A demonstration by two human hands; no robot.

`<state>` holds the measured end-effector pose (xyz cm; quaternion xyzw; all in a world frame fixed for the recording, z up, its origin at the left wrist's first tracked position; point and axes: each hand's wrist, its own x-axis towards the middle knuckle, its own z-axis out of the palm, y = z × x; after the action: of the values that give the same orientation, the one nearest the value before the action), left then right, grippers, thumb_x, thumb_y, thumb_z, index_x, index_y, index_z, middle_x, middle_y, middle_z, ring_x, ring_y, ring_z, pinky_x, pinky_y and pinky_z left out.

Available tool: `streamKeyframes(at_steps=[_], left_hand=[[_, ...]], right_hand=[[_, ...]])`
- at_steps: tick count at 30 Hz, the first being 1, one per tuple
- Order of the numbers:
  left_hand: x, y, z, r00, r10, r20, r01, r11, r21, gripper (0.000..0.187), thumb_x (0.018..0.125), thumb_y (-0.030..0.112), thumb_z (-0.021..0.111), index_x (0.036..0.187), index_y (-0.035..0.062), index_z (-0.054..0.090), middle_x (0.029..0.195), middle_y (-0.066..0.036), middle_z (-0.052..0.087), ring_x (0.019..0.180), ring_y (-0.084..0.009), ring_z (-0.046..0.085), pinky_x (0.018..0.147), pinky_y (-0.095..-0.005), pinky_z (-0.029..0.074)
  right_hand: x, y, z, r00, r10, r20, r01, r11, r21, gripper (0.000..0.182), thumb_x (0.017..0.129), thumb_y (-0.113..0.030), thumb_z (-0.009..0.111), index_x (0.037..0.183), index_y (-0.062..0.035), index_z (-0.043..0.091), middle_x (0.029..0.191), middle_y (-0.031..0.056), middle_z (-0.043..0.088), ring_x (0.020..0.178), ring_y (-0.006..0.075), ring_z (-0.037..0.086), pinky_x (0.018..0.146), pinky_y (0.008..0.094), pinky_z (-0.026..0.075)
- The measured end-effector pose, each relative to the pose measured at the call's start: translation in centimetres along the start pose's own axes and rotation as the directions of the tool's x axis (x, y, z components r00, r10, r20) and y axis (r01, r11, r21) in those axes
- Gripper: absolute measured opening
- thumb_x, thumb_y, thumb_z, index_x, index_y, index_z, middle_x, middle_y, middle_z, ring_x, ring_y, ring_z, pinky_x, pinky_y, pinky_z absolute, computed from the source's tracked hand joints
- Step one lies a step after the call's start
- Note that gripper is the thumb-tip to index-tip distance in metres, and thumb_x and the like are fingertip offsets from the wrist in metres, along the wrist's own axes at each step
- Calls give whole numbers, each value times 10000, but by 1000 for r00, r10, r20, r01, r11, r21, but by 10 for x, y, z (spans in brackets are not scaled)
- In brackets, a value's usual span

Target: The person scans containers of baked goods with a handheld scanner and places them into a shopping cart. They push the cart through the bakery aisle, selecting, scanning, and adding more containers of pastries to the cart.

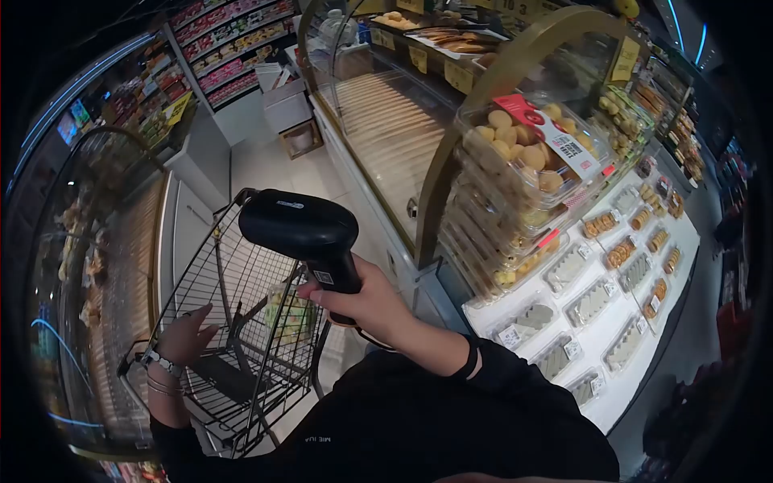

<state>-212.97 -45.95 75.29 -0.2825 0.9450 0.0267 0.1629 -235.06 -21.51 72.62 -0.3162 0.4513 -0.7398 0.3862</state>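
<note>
Head view: bright, even overhead store lighting, strong fisheye curvature with black vignette at the edges, soft glare on the curved glass display case (378, 105), mild blur toward the periphery, shadows faint.

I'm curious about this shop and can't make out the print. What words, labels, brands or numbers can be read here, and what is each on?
No text reads clearly.
Red label on the top pastry box: white print, blurred.
Handheld scanner in the right hand: small logo and a sticker on the grip, too small.
Yellow price tags on the bakery case: too small.
White stickers on the flat packs: too small.
Black sleeve: faint print, unreadable.
</note>
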Motion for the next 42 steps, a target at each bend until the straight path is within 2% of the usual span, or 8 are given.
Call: streamKeyframes(at_steps=[8, 14, 18, 20, 23, 28, 34, 42], left_hand=[[-190, -146, 145, 638, -762, -113, 761, 646, -59, 532, 809, 286, 560, 1279, 100, 393, 1288, -249, 376, 1141, -410, 411, 924, -424, 381], [-194, -149, 237, 857, -442, -265, 433, 897, -93, 399, 793, 302, 569, 1168, 173, 534, 1357, -86, 352, 1288, -344, 224, 1043, -493, 170], [-226, -159, 216, 914, -345, -212, 275, 913, -301, 288, 811, 312, 531, 991, 112, 632, 1158, -58, 552, 1222, -249, 382, 1040, -495, 186], [-253, -178, 220, 936, -140, -322, 97, 984, -147, 228, 794, 257, 523, 771, 74, 657, 887, -44, 634, 1026, -251, 528, 1004, -480, 256], [-254, -182, 230, 871, -122, -475, 60, 988, -142, 222, 750, 198, 517, 604, 58, 609, 664, -49, 593, 812, -254, 547, 950, -450, 327], [-248, -180, 244, 755, -130, -643, 4, 981, -193, 194, 699, 183, 518, 572, 46, 569, 589, -66, 546, 711, -243, 520, 899, -414, 375], [-235, -152, 244, 679, -187, -710, 0, 967, -255, 204, 698, 179, 517, 561, 37, 570, 567, -70, 544, 692, -242, 518, 866, -420, 376], [-177, -108, 220, 648, -264, -714, 57, 952, -300, 235, 720, 179, 511, 536, 46, 572, 563, -49, 546, 681, -240, 512, 852, -422, 360]], right_hand=[[1, 194, 37, 993, 92, 69, -55, 907, -418, 436, 698, -158, 674, 1078, -18, 512, 869, 101, 564, 809, 176, 548, 723, 285, 434], [-41, 242, 100, 943, 330, 27, -314, 917, -247, 362, 750, -148, 646, 1078, -60, 521, 790, -24, 469, 695, 75, 437, 599, 220, 380], [-62, 276, 146, 917, 398, -31, -398, 907, -136, 358, 746, -120, 657, 1068, -50, 517, 842, -21, 503, 755, 76, 451, 667, 225, 381], [-76, 302, 168, 952, 298, -69, -304, 944, -127, 311, 722, -165, 685, 966, -52, 529, 654, -38, 454, 542, 59, 424, 465, 220, 345], [-88, 310, 193, 924, 380, -50, -377, 880, -288, 331, 722, -161, 684, 989, -45, 526, 673, 4, 504, 594, 95, 493, 539, 245, 400], [-94, 377, 206, 991, -50, -127, -26, 844, -535, 446, 706, -117, 662, 1106, -22, 488, 1032, 128, 512, 949, 254, 506, 828, 327, 393], [-80, 358, 212, 928, 59, -369, -137, 972, -189, 316, 733, -2, 563, 1038, -31, 489, 726, 19, 516, 579, 95, 485, 509, 225, 390], [-5, 351, 152, 929, -4, -369, -82, 973, -216, 341, 711, 7, 552, 1048, -41, 527, 759, 15, 520, 605, 93, 486, 513, 231, 393]])
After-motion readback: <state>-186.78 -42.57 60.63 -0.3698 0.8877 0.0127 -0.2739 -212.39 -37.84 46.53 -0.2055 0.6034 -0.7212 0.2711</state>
